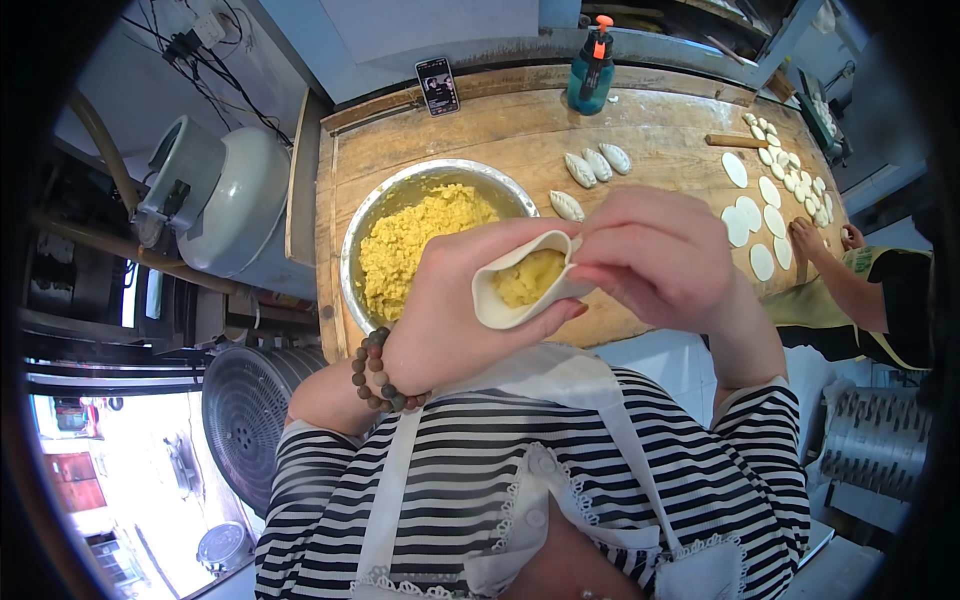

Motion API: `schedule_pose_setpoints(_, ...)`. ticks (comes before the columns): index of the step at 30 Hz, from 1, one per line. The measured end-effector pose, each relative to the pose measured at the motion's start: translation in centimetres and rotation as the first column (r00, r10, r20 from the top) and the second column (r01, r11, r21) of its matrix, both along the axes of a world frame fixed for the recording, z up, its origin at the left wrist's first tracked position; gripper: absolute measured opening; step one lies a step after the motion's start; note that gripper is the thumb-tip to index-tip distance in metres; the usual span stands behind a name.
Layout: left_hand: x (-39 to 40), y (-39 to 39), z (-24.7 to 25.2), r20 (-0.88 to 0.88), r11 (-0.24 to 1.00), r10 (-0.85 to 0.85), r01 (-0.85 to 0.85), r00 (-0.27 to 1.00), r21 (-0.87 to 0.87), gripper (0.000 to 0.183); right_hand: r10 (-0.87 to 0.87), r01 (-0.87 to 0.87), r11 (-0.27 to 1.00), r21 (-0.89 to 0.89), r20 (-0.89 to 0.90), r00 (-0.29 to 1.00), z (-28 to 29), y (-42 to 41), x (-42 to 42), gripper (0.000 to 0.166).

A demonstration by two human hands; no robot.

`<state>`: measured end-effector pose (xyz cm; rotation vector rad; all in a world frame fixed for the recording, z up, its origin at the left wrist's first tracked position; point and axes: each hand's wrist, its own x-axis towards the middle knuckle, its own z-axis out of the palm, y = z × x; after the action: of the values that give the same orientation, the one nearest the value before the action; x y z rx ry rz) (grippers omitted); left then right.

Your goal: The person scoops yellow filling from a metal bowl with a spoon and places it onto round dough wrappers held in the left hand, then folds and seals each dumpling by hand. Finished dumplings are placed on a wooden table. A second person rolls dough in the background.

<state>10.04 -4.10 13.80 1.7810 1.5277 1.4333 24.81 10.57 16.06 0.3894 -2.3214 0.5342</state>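
Note:
Cupped in my left hand [450,300] is a round dough wrapper [491,301], folded up around yellow mashed filling [529,279]. Its near-left side gapes, so the filling shows. My right hand [660,255] pinches the wrapper's far right edge between thumb and fingers. Behind my left hand stands a metal bowl [367,202] of crumbly yellow filling [427,225], partly covered by that hand. Several pleated dumplings [598,164] lie on the wooden table [487,135] beyond my hands; the nearest dumpling [565,205] is just past the wrapper.
At the right, flat wrappers [772,221], small dough pieces [806,184] and a rolling pin [735,141] lie near a co-worker's hand [807,238]. A spray bottle [591,79] and a propped phone [438,86] stand at the back. Left of the table is a gas cylinder [240,202].

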Motion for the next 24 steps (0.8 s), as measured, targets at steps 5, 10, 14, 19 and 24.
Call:
schedule_pose_setpoints(5,-0.2,-0.3,0.4,-0.059,0.999,-0.052,0.052,0.997,-0.003,0.048,0.004,0.001,0.999,-0.052,0.103,0.995,0.6,-0.1,-0.2,0.021)
schedule_pose_setpoints(10,0.0,-0.3,0.2,0.089,0.998,-0.032,0.036,0.996,-0.045,0.046,0.058,-0.059,0.998,0.036,0.029,0.998,0.5,-0.8,-0.1,0.022)
schedule_pose_setpoints(14,0.3,-0.4,0.1,0.107,0.998,-0.013,0.019,0.994,-0.056,0.043,0.044,-0.052,0.990,0.134,0.058,0.997,0.5,-1.2,-0.1,0.020)
schedule_pose_setpoints(19,0.3,-0.4,0.7,0.102,0.992,-0.062,0.073,0.993,-0.106,0.047,-0.027,0.027,1.000,0.017,0.036,0.999,1.0,-0.7,-0.2,0.017)
schedule_pose_setpoints(24,0.2,0.0,0.9,0.082,0.971,-0.145,0.158,0.986,-0.181,0.045,0.021,-0.017,0.999,-0.028,0.151,0.988,0.8,-0.6,0.1,0.018)
